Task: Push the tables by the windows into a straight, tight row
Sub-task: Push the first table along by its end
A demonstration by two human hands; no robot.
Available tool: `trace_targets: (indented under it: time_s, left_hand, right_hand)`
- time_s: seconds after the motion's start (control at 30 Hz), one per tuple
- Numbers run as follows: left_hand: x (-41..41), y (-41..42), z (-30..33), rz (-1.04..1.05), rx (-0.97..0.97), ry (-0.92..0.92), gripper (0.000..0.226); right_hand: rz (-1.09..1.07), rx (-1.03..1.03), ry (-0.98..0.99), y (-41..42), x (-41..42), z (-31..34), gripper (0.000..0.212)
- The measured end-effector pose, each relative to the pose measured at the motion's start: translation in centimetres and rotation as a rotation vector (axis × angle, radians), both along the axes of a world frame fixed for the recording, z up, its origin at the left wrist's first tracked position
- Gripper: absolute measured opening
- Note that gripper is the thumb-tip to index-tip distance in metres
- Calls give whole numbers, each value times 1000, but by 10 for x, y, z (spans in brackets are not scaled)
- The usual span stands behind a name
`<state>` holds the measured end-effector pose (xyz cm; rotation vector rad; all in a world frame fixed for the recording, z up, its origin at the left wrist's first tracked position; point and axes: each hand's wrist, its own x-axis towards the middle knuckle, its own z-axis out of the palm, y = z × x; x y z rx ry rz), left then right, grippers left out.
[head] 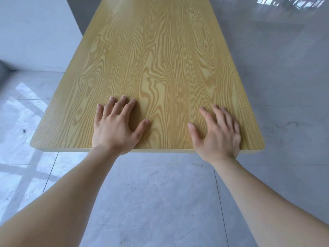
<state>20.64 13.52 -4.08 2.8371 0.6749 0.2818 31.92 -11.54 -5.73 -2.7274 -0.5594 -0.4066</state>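
Floor of glossy grey marble-look tiles throughout. Long rectangular table with yellow wood-grain laminate top runs away from the viewer, white wall at its left. Left hand and right hand flat on near end, fingers spread, gripping nothing.

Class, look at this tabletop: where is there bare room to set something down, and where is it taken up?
The table is bare everywhere beyond the fingertips, from the wall-side edge to the floor-side edge. A narrow strip is free between the left hand and right hand. Only the near edge is crowded, both palms lying flat there.
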Motion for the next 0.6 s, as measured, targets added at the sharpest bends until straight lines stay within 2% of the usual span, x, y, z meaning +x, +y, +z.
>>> trace_targets:
  time_s: [0.6]
  left_hand:
    - [5, 4, 4, 12, -53, -1, 78]
  right_hand:
    - [8, -72, 48, 6, 6, 3, 74]
